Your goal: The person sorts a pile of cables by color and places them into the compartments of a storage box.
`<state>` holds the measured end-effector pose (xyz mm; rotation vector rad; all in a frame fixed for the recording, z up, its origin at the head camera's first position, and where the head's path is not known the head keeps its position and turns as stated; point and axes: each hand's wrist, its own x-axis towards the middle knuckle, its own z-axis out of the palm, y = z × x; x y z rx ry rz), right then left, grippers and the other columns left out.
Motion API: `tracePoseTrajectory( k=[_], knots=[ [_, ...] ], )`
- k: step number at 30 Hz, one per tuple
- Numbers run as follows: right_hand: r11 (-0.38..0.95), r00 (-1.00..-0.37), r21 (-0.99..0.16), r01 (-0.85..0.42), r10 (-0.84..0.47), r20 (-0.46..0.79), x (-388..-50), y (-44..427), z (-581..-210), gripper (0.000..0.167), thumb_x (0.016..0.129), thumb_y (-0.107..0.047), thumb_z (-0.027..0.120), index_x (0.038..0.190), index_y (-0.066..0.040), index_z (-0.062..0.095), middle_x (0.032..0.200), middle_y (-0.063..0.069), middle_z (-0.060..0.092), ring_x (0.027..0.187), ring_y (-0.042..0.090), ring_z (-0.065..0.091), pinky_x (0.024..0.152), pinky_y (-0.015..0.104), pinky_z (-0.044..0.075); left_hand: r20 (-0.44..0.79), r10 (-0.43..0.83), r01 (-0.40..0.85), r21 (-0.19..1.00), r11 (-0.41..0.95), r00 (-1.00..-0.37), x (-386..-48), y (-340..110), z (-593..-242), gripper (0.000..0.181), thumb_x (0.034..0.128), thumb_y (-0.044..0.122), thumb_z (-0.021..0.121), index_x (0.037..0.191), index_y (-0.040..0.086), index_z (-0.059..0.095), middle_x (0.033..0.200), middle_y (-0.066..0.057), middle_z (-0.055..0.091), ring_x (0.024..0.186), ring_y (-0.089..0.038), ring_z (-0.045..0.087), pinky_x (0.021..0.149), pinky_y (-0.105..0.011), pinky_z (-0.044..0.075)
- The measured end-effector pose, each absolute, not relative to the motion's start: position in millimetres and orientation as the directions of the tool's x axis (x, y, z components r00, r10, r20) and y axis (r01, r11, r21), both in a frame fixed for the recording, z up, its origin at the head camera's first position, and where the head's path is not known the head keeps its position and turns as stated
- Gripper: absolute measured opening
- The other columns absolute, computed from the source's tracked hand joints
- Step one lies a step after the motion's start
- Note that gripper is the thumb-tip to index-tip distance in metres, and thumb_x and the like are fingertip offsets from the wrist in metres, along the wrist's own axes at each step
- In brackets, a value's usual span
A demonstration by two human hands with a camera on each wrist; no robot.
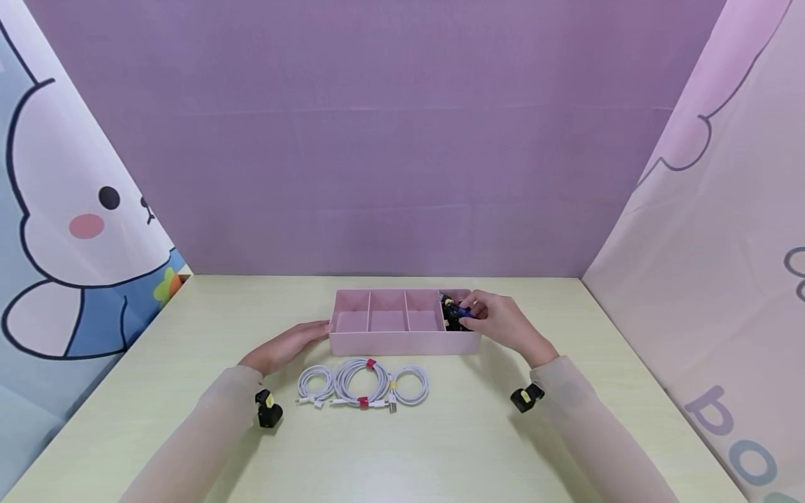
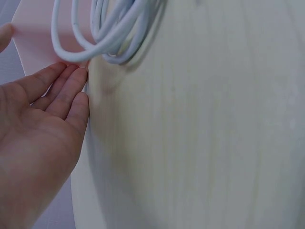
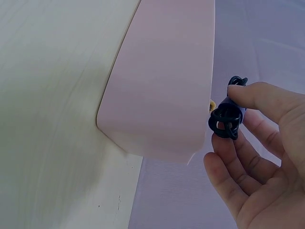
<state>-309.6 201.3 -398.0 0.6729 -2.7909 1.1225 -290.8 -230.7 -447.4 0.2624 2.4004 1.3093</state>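
A pink box [image 1: 402,343] with several compartments stands on the table. My right hand [image 1: 502,320] is over its rightmost compartment, where black cables [image 1: 450,318] lie. Between thumb and fingers it pinches a coiled black cable [image 3: 226,121] with a blue-purple tie, seen in the right wrist view beside the box's rim. My left hand [image 1: 291,347] rests with extended fingers against the left end of the box; the left wrist view shows its fingertips near the box's wall. The other compartments hold nothing visible.
In front of the box lie a small white cable coil [image 1: 315,384], a larger white coil [image 1: 361,383] with red ties and a white coil [image 1: 410,385] with a yellow tie. A purple backdrop [image 1: 390,140] rises behind the pale wooden table [image 1: 377,461].
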Motion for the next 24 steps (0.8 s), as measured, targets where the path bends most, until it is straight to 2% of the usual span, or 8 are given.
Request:
tracePoseTrajectory(
  k=[10,24],
  knots=[
    [0.665,-0.909,-0.627,-0.405,-0.365,0.201,-312.3,200.8,-400.2,0.02,0.088,-0.014,0.079,0.105,-0.008,0.071,0.09,0.003,0.068,0.084,0.018,0.065,0.075,0.034,0.056,-0.252,0.339,-0.026,0.834,0.551,-0.907,-288.9,-230.5,-445.6,0.073,0.1029,0.059,0.039,0.158,0.012,0.032,0.164,-0.012,0.024,0.151,-0.039,0.01,0.115,-0.068,0.004],
    [0.661,-0.913,-0.634,-0.401,-0.347,0.216,-308.9,207.4,-397.7,0.015,0.092,-0.011,0.072,0.107,-0.007,0.071,0.092,0.002,0.069,0.086,0.018,0.065,0.077,0.036,0.056,-0.258,0.335,-0.032,0.832,0.554,-0.906,-288.7,-230.2,-445.2,0.075,0.1018,0.061,0.04,0.158,0.012,0.031,0.164,-0.013,0.023,0.151,-0.039,0.009,0.115,-0.068,0.004]
  ],
)
